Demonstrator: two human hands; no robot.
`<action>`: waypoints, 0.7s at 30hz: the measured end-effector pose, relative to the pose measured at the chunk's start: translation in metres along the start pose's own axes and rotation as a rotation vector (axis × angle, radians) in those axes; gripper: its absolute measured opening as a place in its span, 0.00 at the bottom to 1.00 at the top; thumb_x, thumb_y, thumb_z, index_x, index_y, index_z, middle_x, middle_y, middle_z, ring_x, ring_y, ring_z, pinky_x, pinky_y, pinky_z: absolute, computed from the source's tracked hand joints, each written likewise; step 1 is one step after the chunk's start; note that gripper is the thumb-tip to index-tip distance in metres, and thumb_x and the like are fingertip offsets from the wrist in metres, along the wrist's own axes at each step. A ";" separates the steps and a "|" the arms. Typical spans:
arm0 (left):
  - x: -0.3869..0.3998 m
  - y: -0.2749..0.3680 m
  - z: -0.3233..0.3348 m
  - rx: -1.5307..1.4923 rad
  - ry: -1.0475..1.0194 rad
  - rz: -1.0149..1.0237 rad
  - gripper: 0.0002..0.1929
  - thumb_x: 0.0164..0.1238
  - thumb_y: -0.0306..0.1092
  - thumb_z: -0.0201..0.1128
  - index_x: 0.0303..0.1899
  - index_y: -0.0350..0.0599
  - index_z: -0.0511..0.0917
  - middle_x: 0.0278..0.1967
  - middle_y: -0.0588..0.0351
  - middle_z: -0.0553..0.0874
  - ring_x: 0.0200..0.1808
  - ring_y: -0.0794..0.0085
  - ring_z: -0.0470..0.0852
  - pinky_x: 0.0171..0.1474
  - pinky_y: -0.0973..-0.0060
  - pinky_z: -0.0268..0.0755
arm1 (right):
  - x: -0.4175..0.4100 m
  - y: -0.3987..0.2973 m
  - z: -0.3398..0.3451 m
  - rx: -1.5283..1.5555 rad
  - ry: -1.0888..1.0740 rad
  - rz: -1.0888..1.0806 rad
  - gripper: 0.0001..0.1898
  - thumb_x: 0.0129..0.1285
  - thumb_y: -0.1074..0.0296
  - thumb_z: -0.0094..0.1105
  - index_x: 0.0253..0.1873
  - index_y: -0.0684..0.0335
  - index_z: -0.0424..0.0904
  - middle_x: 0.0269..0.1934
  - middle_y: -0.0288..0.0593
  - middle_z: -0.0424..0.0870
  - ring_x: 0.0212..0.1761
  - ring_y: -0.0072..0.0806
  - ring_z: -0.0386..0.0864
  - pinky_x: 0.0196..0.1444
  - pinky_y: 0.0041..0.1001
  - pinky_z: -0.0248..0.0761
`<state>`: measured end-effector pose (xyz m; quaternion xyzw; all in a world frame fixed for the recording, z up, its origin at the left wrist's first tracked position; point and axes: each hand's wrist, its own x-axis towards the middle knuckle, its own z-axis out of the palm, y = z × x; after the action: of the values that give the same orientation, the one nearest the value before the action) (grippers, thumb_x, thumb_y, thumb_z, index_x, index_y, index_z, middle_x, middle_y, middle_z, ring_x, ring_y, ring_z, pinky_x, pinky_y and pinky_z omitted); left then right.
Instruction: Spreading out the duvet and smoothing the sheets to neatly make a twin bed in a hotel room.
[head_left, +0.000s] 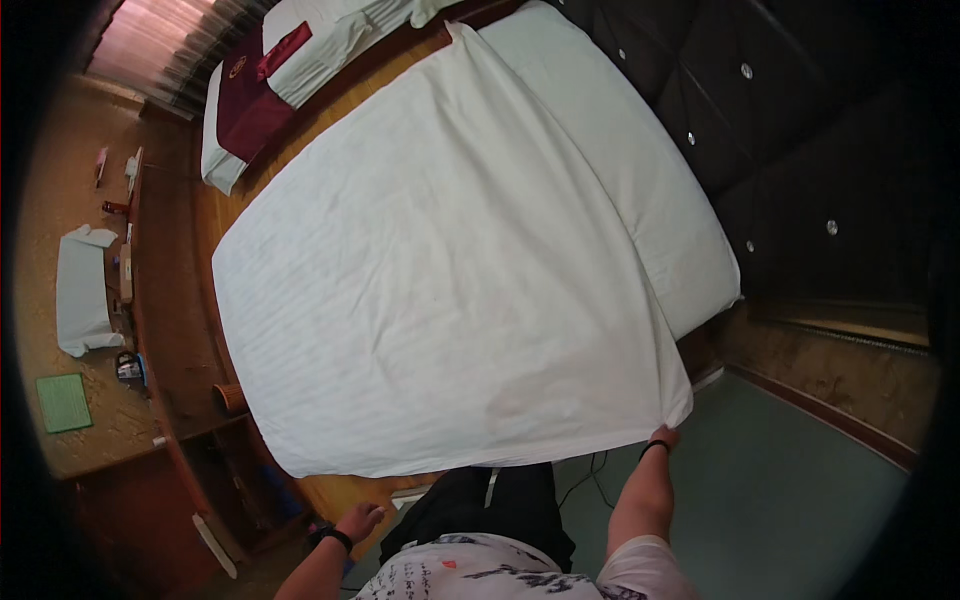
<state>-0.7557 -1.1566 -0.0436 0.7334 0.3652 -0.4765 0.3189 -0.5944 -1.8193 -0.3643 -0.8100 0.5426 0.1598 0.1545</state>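
Observation:
A white sheet (450, 270) is spread over the bed before me, with long creases and a folded-back edge toward the headboard. My right hand (664, 435) grips the sheet's near right corner, pulling the cloth into a point. Beyond that edge, the white mattress (622, 150) shows on the right. My left hand (364, 520) hangs off the bed beside my leg, its fingers curled and apart from the sheet. Whether anything small is inside its fingers is hidden.
A dark tufted headboard (780, 135) with shiny buttons rises at right. Across a strip of wood floor lies a second bed (251, 112) with a maroon runner. A wooden desk (45, 300) at left bears a white cloth and a green sheet. Thin cables (592, 474) trail near my legs.

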 end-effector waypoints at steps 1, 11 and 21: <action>0.004 -0.003 0.003 0.022 0.013 -0.042 0.22 0.74 0.48 0.54 0.47 0.35 0.82 0.37 0.49 0.87 0.40 0.66 0.85 0.47 0.69 0.76 | 0.007 -0.006 -0.002 0.075 -0.049 0.158 0.18 0.69 0.61 0.56 0.50 0.74 0.81 0.49 0.64 0.83 0.51 0.57 0.81 0.53 0.47 0.74; 0.112 -0.008 -0.007 0.061 0.189 0.196 0.24 0.69 0.54 0.58 0.45 0.38 0.83 0.42 0.40 0.87 0.46 0.47 0.85 0.50 0.58 0.76 | -0.080 -0.140 -0.068 0.023 -0.221 -0.422 0.19 0.65 0.62 0.62 0.55 0.70 0.77 0.49 0.54 0.83 0.49 0.48 0.82 0.54 0.42 0.74; 0.263 0.082 -0.037 0.028 0.298 0.242 0.26 0.68 0.50 0.60 0.56 0.36 0.77 0.52 0.39 0.84 0.57 0.47 0.80 0.60 0.58 0.73 | -0.189 -0.254 -0.036 -0.262 -0.440 -1.146 0.26 0.62 0.63 0.63 0.63 0.66 0.72 0.57 0.58 0.77 0.60 0.51 0.75 0.63 0.42 0.69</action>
<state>-0.5960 -1.1092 -0.2665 0.8388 0.3110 -0.3257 0.3060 -0.4233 -1.5855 -0.2314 -0.9325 -0.0467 0.2798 0.2234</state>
